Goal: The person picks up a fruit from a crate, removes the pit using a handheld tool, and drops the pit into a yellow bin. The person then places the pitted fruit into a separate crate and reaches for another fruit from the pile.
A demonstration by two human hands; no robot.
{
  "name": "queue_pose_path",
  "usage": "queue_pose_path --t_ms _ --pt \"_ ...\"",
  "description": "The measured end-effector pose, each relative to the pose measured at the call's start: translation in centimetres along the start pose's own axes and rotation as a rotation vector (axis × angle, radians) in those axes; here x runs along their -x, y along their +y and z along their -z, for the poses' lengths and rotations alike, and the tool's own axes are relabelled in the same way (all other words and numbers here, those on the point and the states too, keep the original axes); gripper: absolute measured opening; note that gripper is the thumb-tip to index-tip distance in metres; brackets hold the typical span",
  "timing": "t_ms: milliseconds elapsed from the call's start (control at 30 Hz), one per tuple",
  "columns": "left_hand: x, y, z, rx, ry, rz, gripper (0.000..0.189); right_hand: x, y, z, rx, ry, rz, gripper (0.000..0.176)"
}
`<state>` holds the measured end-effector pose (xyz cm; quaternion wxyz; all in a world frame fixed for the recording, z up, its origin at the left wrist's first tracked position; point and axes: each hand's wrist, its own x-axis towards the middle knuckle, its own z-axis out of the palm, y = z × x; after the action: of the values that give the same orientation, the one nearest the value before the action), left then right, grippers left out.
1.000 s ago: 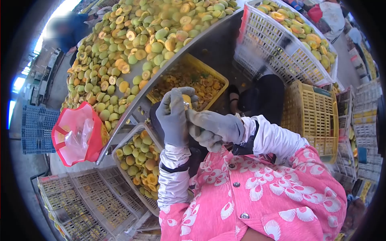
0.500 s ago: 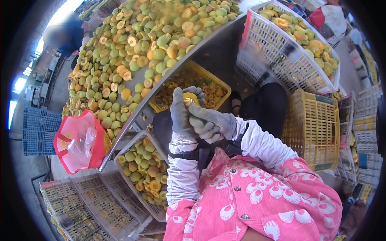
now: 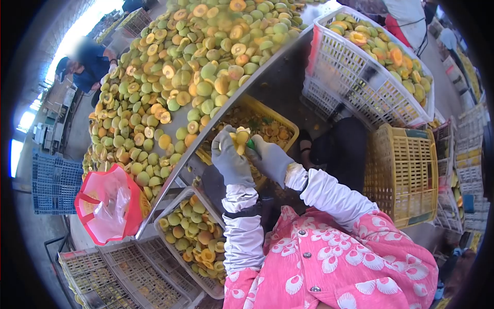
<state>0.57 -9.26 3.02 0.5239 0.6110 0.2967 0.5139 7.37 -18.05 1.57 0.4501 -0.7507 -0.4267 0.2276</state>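
My left hand (image 3: 230,158), in a grey glove, is closed around a yellow-fleshed fruit (image 3: 240,139) that looks like a peach or apricot, its cut side partly showing. My right hand (image 3: 272,159), gloved the same way, grips a small green-handled tool (image 3: 251,144) right beside the fruit. The fingers and fruit hide the tool's working end. Below both hands stands a yellow crate (image 3: 289,122) with cut fruit pieces and scraps in it.
A metal table (image 3: 177,119) heaped with halved fruit lies ahead. Fruit fills a white crate (image 3: 355,67) at right and a lower crate (image 3: 218,208) at left. An upended yellow crate (image 3: 401,175), a red bag (image 3: 136,213) and another person (image 3: 92,72) are around.
The fruit and my hands sit slightly lower in view, and my right hand has drawn back a little from my left. More of the fruit's yellow flesh shows. The person across has leaned forward.
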Motion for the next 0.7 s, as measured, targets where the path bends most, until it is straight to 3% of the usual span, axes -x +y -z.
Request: queue_pose_path --t_ms 67,133,200,233,267,300,367,433,467,500,533,600,700 --pt "0.3 0.4 -0.4 0.344 0.202 0.429 0.025 -0.1 -0.3 -0.3 0.096 -0.042 -0.056 0.027" --pt "0.8 0.4 -0.5 0.185 0.269 0.376 0.018 -0.7 0.2 -0.8 0.191 -0.078 -0.106 0.027" --pt "2.1 0.5 0.7 -0.436 0.262 -0.298 0.016 -1.8 4.6 -2.8 0.396 -0.218 -0.187 0.029" --pt "2.4 2.5 1.4 -0.473 0.256 -0.408 0.015 -1.6 7.3 -3.6 0.355 -0.167 -0.305 0.033" --pt "2.7 4.2 2.9 -0.549 0.244 -0.401 0.014 -1.3 9.3 -3.9 0.310 -0.117 -0.417 0.037" --pt "2.5 4.7 5.2 -0.616 0.247 -0.399 0.013 -1.3 9.7 -3.6 0.307 -0.115 -0.404 0.037" --pt "3.3 4.9 10.7 -0.672 0.324 -0.198 0.013 -0.7 10.5 -3.1 0.279 -0.205 -0.508 0.043" --pt "5.6 0.9 20.0 -0.990 0.200 -0.035 0.019 -0.6 9.3 -2.1 0.245 -0.236 -0.509 0.045" --pt "7.2 -0.1 23.4 -1.183 0.193 0.266 0.026 -0.5 9.0 -1.9 0.220 -0.257 -0.513 0.048" --pt "8.2 -0.2 25.6 -1.178 0.101 0.453 0.031 -0.4 9.4 -2.4 0.167 -0.190 -0.486 0.044" --pt "8.2 0.1 25.8 -1.184 0.106 0.463 0.031 -0.4 10.0 -2.8 0.166 -0.203 -0.486 0.044" --pt "7.7 0.7 25.5 -1.224 0.211 0.331 0.027 -0.6 11.2 -3.7 0.142 -0.264 -0.332 0.040" --pt "0.7 0.3 21.2 -0.989 0.095 -0.089 0.022 -0.6 8.5 -3.4 0.127 -0.352 -0.366 0.041"
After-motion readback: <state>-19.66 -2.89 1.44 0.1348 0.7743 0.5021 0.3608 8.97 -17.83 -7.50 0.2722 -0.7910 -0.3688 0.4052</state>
